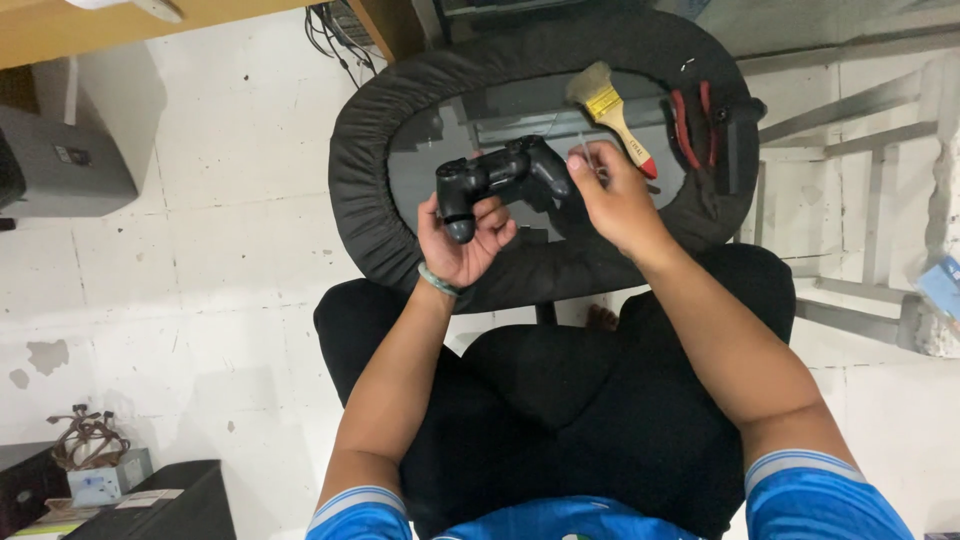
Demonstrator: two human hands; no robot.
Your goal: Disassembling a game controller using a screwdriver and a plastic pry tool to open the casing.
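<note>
Black game controller (500,175) gripped by left hand (462,240); right hand (610,195) pinches thin tool.

Thin pale rod in right hand (617,195): we cannot identify it, too small.
Red-handled pliers (692,125): jaws hidden from us.

pretty cramped up top tbh; the oval table (400,90) has a fat padded black rim all round, so hands only get in from above; paintbrush (612,112) lies at 1 o'clock of the game controller (500,175), just beside the right hand (612,195); red-handled pliers (692,125) further out at 2; bare glass at 11 looks open; left hand (462,240) blocks 6
</note>
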